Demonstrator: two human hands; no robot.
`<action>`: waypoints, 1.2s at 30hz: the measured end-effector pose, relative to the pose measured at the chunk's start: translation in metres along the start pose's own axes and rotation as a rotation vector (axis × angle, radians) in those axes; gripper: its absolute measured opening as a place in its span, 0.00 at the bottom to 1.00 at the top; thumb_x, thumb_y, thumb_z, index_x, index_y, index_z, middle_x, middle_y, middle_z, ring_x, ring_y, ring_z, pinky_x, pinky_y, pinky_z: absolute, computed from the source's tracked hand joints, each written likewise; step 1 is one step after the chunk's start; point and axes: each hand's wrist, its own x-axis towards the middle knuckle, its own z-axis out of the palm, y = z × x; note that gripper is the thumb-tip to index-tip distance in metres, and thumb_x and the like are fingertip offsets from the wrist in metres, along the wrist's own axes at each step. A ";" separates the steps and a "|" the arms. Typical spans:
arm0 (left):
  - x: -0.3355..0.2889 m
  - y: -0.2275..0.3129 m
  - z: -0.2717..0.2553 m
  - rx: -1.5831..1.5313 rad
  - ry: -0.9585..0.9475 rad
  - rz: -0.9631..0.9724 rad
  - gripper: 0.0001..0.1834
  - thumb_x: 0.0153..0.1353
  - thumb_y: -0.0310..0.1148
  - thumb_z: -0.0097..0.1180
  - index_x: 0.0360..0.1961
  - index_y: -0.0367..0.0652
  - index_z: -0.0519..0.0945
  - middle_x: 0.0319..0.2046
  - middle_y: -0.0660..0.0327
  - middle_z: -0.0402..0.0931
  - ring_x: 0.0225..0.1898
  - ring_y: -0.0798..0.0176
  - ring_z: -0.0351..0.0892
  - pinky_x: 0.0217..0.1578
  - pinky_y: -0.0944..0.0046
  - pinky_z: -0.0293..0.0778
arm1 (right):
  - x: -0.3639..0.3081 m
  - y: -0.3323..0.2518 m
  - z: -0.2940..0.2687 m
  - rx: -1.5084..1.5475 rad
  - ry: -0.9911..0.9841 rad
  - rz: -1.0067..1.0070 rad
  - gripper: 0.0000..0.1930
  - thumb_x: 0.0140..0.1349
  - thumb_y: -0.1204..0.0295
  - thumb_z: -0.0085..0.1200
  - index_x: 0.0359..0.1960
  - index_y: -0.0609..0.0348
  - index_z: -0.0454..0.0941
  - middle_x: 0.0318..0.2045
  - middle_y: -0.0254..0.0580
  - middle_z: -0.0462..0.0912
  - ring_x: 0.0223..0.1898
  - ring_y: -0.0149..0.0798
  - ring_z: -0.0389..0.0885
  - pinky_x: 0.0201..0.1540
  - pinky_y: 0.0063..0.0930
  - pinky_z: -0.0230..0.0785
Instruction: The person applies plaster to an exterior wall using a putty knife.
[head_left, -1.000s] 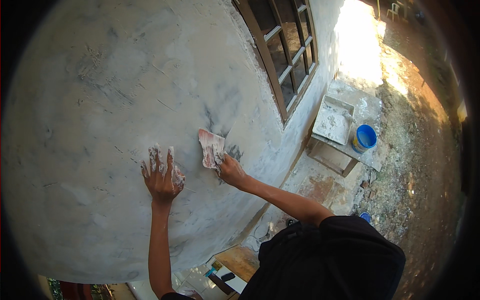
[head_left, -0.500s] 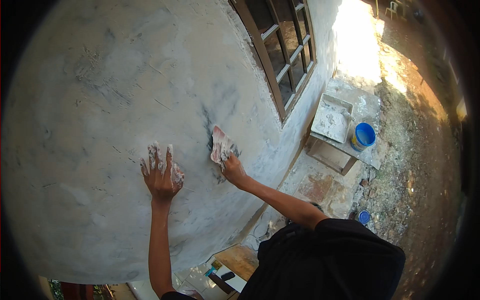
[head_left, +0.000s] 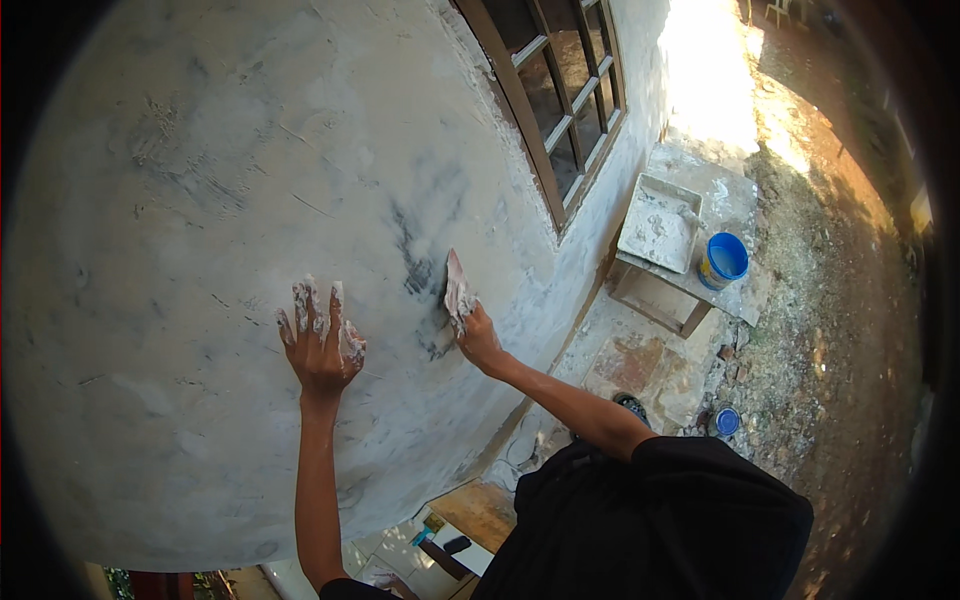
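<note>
My right hand grips a flat pinkish putty scraper smeared with white paste, its blade turned nearly edge-on. The scraper is at the plastered wall, just right of a dark streaky patch; whether its edge touches the surface I cannot tell. Further left, my left hand is raised against or close to the wall with its fingers spread. White paste coats those fingers and the thumb.
A brown-framed window is set in the wall at upper right. Beyond it, a low table bears a paste-covered tray and a blue bucket. A blue lid-like round thing lies on rough ground. Below, a bench stands near the wall.
My right hand has shifted slightly right and down, and the scraper has turned from broadside to nearly edge-on. More of the dark patch shows. My left hand stays almost in place.
</note>
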 end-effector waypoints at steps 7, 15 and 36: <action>-0.001 -0.002 -0.005 0.003 -0.008 -0.003 0.27 0.55 0.33 0.46 0.56 0.35 0.74 0.61 0.41 0.63 0.65 0.43 0.60 0.65 0.41 0.43 | -0.081 -0.025 0.011 0.087 -0.323 -0.355 0.21 0.47 0.80 0.57 0.46 0.67 0.72 0.41 0.63 0.73 0.38 0.64 0.74 0.42 0.51 0.70; 0.005 -0.001 -0.008 0.000 0.000 0.004 0.27 0.54 0.33 0.46 0.56 0.35 0.74 0.61 0.40 0.64 0.64 0.41 0.60 0.65 0.40 0.43 | 0.122 0.012 -0.077 -0.171 0.308 -0.169 0.11 0.48 0.83 0.50 0.36 0.68 0.75 0.32 0.59 0.75 0.34 0.62 0.73 0.36 0.47 0.68; 0.007 0.003 -0.003 0.006 0.024 -0.056 0.25 0.55 0.34 0.45 0.55 0.39 0.76 0.59 0.42 0.66 0.64 0.44 0.63 0.65 0.43 0.45 | 0.089 -0.022 -0.063 -0.103 0.114 -0.142 0.19 0.46 0.82 0.54 0.44 0.66 0.73 0.37 0.62 0.73 0.39 0.63 0.73 0.37 0.45 0.72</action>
